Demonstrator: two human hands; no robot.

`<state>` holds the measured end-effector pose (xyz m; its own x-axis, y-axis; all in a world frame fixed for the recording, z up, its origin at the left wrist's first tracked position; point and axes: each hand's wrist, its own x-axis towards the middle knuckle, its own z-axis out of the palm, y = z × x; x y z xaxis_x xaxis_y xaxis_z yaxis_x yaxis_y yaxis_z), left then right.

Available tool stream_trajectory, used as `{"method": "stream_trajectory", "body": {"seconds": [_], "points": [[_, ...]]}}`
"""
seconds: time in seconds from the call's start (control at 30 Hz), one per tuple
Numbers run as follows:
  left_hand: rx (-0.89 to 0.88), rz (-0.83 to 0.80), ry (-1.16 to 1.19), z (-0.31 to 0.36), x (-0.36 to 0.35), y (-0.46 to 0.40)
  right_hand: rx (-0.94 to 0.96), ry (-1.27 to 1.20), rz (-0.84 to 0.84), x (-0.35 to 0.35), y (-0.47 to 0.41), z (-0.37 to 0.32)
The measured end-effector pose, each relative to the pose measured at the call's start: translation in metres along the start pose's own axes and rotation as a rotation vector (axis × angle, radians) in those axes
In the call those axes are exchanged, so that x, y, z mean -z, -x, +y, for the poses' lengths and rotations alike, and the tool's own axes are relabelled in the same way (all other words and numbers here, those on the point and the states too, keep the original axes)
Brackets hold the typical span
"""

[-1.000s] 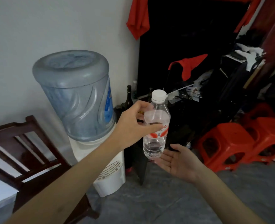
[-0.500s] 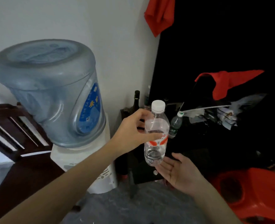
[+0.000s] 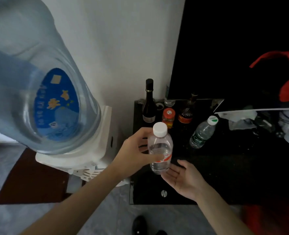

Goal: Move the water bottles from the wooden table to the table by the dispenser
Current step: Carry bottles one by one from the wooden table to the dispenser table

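Bottle (image 3: pixel 160 150) was held upright by left hand (image 3: pixel 133 156), directly above black bench (image 3: pixel 225 175); right hand (image 3: pixel 182 178) was spread open just below its base.

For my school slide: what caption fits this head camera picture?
Left hand holds a water bottle above the black table beside the dispenser.

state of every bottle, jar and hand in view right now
white-capped water bottle: capped, upright, held above the black table, partly filled
left hand: closed around that bottle
right hand: open, palm up, beneath the bottle's base
green-label water bottle: capped, standing on the table
dark wine bottle: sealed, upright
orange-lid jar: lidded
dispenser jug: mounted upside down
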<state>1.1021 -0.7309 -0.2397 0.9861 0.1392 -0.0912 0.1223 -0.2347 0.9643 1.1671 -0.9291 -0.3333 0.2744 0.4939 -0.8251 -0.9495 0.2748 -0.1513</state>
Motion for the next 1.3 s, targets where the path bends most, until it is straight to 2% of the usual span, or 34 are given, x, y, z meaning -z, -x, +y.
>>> {"method": "stream_trajectory", "body": {"seconds": [0.23,0.53,0.73,0.87,1.03,1.2,1.3], "points": [[0.006,-0.05,-0.076,-0.063,-0.022,-0.055,0.115,-0.027,0.133,0.014,-0.069,-0.03],[-0.005,-0.003,-0.071,-0.113,-0.038,-0.102,0.206,0.032,0.246,0.012,-0.109,-0.059],[0.008,0.032,-0.061,-0.123,-0.046,-0.123,0.294,0.099,0.314,0.005,-0.116,-0.066],[0.003,-0.012,-0.057,-0.118,-0.054,-0.13,0.331,0.188,0.413,0.001,-0.113,-0.072],[0.014,-0.085,-0.072,-0.113,-0.061,-0.132,0.337,0.335,0.418,0.001,-0.098,-0.073],[0.055,-0.154,-0.303,-0.1,-0.059,-0.123,0.327,0.574,0.409,0.0,-0.065,-0.068],[0.182,-0.206,-0.527,-0.087,-0.048,-0.109,0.345,0.724,0.398,-0.007,-0.039,-0.062]]}}
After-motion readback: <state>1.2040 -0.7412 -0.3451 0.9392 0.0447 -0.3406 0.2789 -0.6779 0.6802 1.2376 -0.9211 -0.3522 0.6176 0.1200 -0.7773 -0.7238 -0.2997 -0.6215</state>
